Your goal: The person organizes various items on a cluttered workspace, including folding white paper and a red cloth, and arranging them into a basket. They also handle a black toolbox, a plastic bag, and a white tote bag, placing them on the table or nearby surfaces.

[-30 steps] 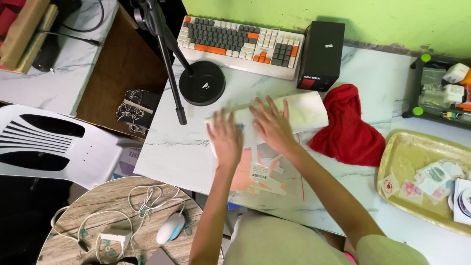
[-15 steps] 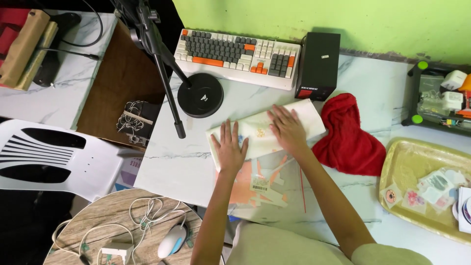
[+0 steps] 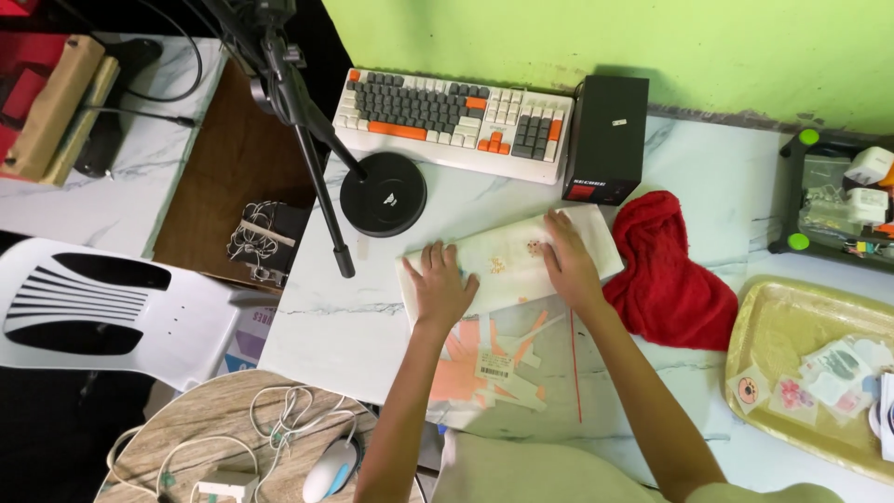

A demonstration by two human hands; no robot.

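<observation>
Left hand [image 3: 440, 287] and right hand [image 3: 570, 263] spread flat, palms down, gripping nothing, pressing a folded white cloth [image 3: 507, 259] on the marble table [image 3: 372, 317]. Just below, a clear plastic bag [image 3: 521, 368] of orange scraps. Touching the cloth's right end, a red towel [image 3: 666, 275]; behind, a black box [image 3: 607, 140], keyboard [image 3: 452, 121] and round stand base [image 3: 383, 194].
</observation>
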